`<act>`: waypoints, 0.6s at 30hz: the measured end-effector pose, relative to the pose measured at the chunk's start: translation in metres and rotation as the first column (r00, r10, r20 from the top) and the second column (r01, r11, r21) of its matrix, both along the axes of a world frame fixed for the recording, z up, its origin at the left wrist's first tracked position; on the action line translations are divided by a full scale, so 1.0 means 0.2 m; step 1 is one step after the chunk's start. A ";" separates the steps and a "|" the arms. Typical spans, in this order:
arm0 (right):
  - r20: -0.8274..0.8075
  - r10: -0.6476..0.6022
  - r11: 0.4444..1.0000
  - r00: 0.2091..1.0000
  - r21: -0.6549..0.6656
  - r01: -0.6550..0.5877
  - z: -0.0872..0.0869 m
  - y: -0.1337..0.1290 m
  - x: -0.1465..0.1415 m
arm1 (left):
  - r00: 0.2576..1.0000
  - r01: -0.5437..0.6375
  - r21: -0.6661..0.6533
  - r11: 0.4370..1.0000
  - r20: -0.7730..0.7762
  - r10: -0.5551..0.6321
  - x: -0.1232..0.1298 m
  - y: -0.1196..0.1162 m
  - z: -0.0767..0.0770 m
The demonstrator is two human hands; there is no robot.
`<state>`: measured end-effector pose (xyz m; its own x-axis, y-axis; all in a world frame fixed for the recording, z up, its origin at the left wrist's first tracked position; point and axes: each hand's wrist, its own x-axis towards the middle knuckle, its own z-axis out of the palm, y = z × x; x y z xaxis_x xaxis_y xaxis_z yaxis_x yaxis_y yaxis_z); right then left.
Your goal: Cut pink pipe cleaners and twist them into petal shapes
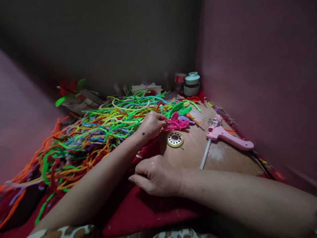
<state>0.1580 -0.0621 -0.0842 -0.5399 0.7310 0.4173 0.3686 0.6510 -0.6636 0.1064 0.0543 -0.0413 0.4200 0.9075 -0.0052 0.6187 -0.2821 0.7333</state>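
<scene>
My left hand point(153, 125) reaches over the edge of the pipe cleaner pile and pinches a pink pipe cleaner flower point(179, 123) between thumb and fingers. Green looped pipe cleaner leaves point(178, 109) and a lilac piece lie just behind the flower. Nearer to me, my right hand point(157, 176) is curled closed above the red cloth point(146, 211); whatever its fingers hold, if anything, is hidden. Between the two hands and to the right, a round tape roll point(175, 139) with a perforated metallic-looking core lies on the wooden board point(188, 158).
A big tangle of colourful pipe cleaners point(99, 132) covers the left side. A pink glue gun point(223, 136) with a clear glue stick lies on the board at right. A mint-coloured jar point(192, 84) stands at the back, near a pink wall point(260, 82).
</scene>
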 end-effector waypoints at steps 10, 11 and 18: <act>0.060 -0.004 1.000 0.998 -0.025 0.005 0.02 0.00 0.02 | 0.799 0.293 0.289 0.911 -0.598 -0.066 0.04 0.00 -0.03; 0.066 -0.004 1.000 0.998 -0.023 0.005 0.02 0.00 0.02 | 0.769 0.320 0.308 0.896 -0.637 -0.056 0.05 -0.01 -0.03; 0.059 -0.012 1.000 0.998 -0.015 0.013 0.02 0.00 0.01 | 0.734 0.328 0.369 0.870 -0.679 0.011 0.05 -0.06 -0.03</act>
